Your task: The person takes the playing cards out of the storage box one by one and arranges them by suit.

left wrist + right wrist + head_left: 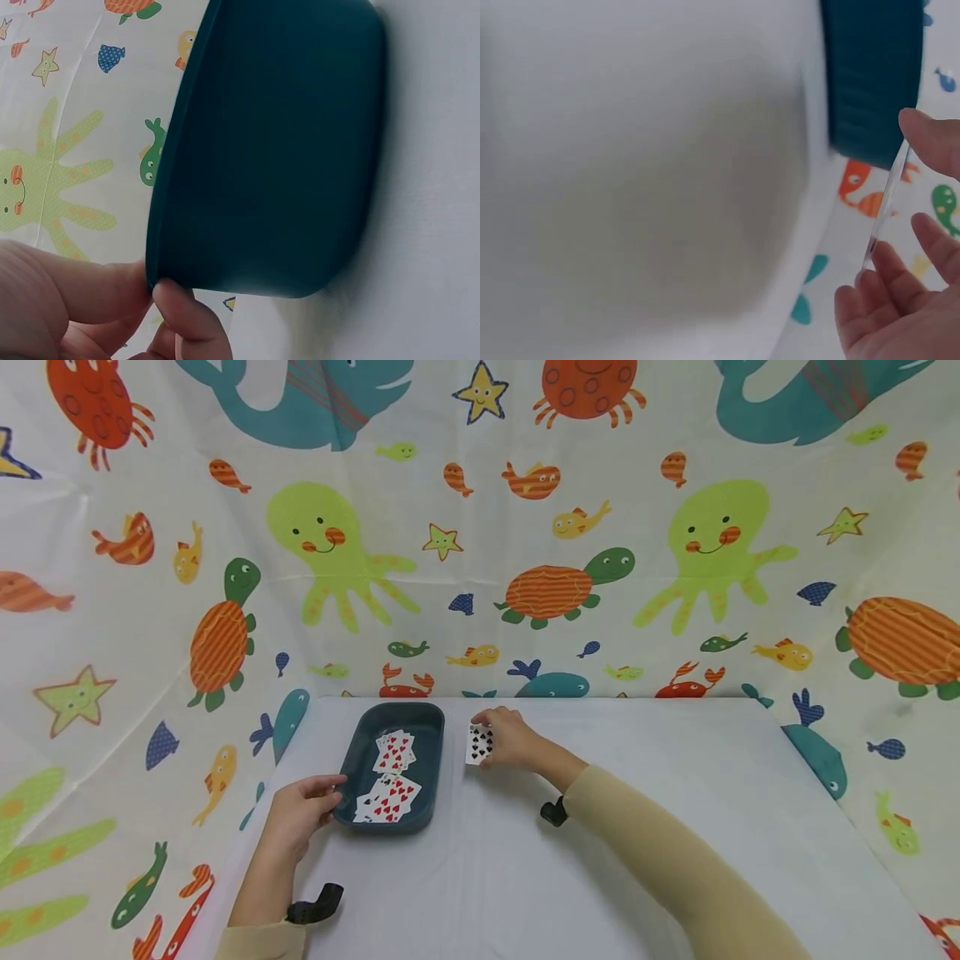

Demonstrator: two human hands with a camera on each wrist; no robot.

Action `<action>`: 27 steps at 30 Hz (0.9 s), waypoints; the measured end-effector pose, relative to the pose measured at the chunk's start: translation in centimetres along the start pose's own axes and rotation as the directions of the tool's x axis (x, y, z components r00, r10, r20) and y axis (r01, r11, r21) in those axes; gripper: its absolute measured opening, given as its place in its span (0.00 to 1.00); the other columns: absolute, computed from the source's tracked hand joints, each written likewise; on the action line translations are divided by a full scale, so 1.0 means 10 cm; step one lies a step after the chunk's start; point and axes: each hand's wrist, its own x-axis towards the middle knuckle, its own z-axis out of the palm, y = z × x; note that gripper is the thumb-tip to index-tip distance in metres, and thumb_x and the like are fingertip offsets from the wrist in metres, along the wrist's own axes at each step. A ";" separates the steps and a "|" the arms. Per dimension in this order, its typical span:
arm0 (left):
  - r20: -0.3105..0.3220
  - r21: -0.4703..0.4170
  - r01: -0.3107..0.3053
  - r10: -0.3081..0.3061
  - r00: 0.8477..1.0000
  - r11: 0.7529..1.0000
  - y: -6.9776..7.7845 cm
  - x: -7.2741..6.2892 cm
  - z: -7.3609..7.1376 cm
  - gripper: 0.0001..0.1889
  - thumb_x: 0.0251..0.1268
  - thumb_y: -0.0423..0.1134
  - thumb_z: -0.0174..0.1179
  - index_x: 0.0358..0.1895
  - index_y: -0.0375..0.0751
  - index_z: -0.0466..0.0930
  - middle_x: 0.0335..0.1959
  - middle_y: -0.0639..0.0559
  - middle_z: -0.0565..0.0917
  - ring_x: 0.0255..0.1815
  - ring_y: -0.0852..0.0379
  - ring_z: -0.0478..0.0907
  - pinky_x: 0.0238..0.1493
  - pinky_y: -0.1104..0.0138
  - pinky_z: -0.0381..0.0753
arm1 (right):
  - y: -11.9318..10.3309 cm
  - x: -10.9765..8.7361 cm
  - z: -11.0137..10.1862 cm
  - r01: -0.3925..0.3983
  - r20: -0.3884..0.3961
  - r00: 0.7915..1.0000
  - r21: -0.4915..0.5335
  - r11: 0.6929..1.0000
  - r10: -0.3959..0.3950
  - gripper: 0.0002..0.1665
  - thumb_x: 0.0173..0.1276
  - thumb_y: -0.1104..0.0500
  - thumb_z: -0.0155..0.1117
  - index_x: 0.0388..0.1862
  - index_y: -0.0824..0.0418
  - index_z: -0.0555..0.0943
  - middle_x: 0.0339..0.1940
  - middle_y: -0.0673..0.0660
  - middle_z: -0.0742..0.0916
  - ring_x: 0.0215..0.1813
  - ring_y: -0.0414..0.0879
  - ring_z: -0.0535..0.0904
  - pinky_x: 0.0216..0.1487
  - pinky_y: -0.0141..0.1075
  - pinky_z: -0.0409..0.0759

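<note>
A dark teal tray (427,752) stands on the white table, with two groups of playing cards inside. The far group (393,752) and the near group (390,799) show red pips face up and overlap loosely. My left hand (300,814) pinches the tray's near-left rim; the left wrist view shows thumb and finger on either side of the tray wall (277,150). To the right of the tray, my right hand (513,739) holds playing cards (477,746) with black spades facing me. Seen edge-on in the right wrist view, they form a thin stack (889,195) between thumb and fingertips.
A white cloth covers the table (660,793). Behind it hangs a curtain (465,585) printed with sea animals, which also runs along the left and right sides. A black strap end (553,812) sticks out at the right wrist, another (318,906) at the left.
</note>
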 end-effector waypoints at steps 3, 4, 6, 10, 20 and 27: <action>-0.006 0.005 -0.009 0.009 1.000 1.000 -0.01 -0.01 0.00 0.20 0.81 0.34 0.58 0.71 0.36 0.81 0.58 0.39 0.78 0.51 0.48 0.76 0.42 0.72 0.85 | 0.06 -0.02 0.05 -0.022 0.025 0.999 -0.001 1.000 0.022 0.49 0.56 0.57 0.89 0.75 0.52 0.76 0.70 0.58 0.80 0.70 0.55 0.73 0.75 0.52 0.75; -0.008 0.002 -0.010 0.010 1.000 1.000 -0.01 -0.02 0.00 0.20 0.81 0.34 0.58 0.71 0.37 0.81 0.58 0.40 0.78 0.51 0.48 0.76 0.42 0.72 0.85 | 0.07 -0.02 0.07 -0.028 0.034 0.999 0.001 1.000 0.028 0.49 0.56 0.57 0.89 0.75 0.52 0.76 0.70 0.58 0.80 0.70 0.54 0.73 0.74 0.51 0.75; -0.008 -0.002 -0.013 0.013 1.000 1.000 -0.01 -0.01 0.00 0.20 0.81 0.34 0.58 0.71 0.36 0.81 0.58 0.40 0.78 0.51 0.49 0.76 0.42 0.72 0.85 | 0.10 -0.03 0.11 -0.031 0.053 0.998 -0.002 1.000 0.031 0.49 0.55 0.56 0.89 0.75 0.52 0.75 0.70 0.58 0.80 0.70 0.55 0.72 0.75 0.52 0.75; -0.012 -0.007 -0.010 0.010 1.000 1.000 -0.01 -0.02 0.01 0.20 0.81 0.34 0.59 0.71 0.36 0.81 0.57 0.40 0.78 0.51 0.49 0.76 0.41 0.72 0.85 | 0.16 -0.03 0.18 -0.011 0.088 0.996 -0.021 1.000 0.013 0.48 0.55 0.54 0.90 0.74 0.51 0.76 0.70 0.57 0.80 0.71 0.54 0.72 0.75 0.51 0.74; -0.031 -0.005 -0.009 0.009 0.999 1.000 0.01 -0.04 0.03 0.20 0.81 0.34 0.58 0.70 0.36 0.81 0.59 0.38 0.79 0.51 0.48 0.76 0.41 0.72 0.85 | 0.17 -0.04 0.29 0.003 0.088 0.996 -0.041 0.999 0.001 0.48 0.57 0.52 0.88 0.76 0.50 0.75 0.70 0.55 0.81 0.71 0.53 0.73 0.75 0.50 0.75; -0.023 -0.002 -0.009 0.009 1.000 1.000 0.03 -0.06 0.02 0.20 0.81 0.34 0.58 0.70 0.35 0.81 0.59 0.38 0.79 0.50 0.49 0.76 0.41 0.72 0.84 | 0.16 -0.05 0.27 -0.002 0.069 0.998 -0.064 0.998 0.007 0.52 0.58 0.51 0.87 0.80 0.48 0.72 0.75 0.56 0.78 0.75 0.54 0.71 0.78 0.51 0.73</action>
